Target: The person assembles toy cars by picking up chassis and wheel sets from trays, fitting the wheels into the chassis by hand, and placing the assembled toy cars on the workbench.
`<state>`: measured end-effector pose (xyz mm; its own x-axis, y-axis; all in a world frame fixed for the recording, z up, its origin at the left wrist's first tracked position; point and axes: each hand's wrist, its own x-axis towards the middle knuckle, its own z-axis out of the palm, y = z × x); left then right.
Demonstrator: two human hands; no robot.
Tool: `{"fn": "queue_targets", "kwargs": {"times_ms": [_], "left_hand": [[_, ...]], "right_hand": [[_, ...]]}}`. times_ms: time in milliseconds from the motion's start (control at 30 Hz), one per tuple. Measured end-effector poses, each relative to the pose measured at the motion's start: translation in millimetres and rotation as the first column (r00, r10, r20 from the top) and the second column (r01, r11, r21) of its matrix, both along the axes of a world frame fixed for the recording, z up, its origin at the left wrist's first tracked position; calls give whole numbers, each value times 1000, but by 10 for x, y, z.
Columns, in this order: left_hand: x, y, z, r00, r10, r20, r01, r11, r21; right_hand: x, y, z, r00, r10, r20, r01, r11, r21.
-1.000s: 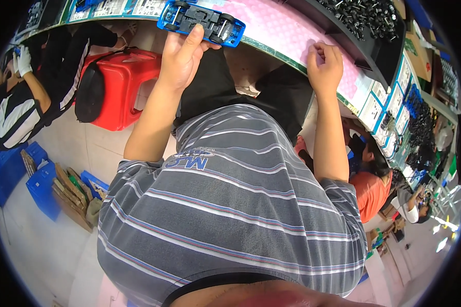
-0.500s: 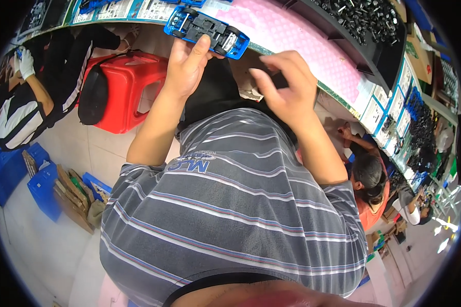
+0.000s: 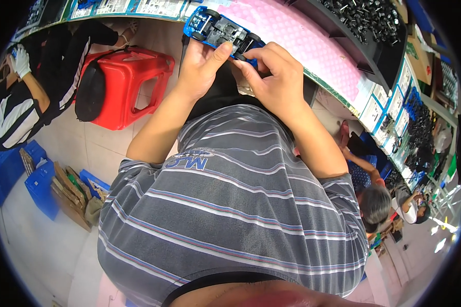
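Toy car (image 3: 217,31): blue body, belly up, held in the left hand (image 3: 198,72), with its right end just at the right hand's (image 3: 279,78) fingertips.
Left hand: clearly the one carrying it, thumb pressed on the dark chassis (image 3: 229,31), the rest of the fingers tucked underneath.
Right hand: pretty narrow, thumb and index close together next to a wheel (image 3: 239,56). Couldn't tell if it was really pinching or just touching, the fingers hid that bit.
Table (image 3: 325,88): its edge ran past the right hand, with a pink mat (image 3: 312,43) out beyond and to the right.
Black tray (image 3: 343,43): further right of the right hand, loaded with small dark parts (image 3: 366,20).
Red stool (image 3: 120,77): left of the left hand, well apart.
Drop risk: imo the main one. If that left thumb slid on the chassis, the car could've tipped off the near side of the table.
Wheel risk: too hard a push from the right hand might've bent something or twisted the car loose.
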<state>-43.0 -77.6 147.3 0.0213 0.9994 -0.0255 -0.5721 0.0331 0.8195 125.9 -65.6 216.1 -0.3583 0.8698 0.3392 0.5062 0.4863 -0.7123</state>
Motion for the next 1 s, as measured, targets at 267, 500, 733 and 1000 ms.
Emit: {"fn": "queue_targets", "kwargs": {"times_ms": [267,500,733,1000], "left_hand": [[-59,-7,-4,1000,4,26,-4,1000,-5],[-189,47,-26,1000,20,7,-19,999,-26],[-100,76,65,995,65,-75,-59,995,79],[-8,22,231,998,69,14,-69,997,20]], "right_hand": [[145,77,12,990,-20,-141,21,1000,5],[172,188,-22,994,-16,-110,17,1000,6],[-140,190,-88,998,62,-27,-55,976,210],[-25,50,17,937,-41,-346,-25,983,-184]]}}
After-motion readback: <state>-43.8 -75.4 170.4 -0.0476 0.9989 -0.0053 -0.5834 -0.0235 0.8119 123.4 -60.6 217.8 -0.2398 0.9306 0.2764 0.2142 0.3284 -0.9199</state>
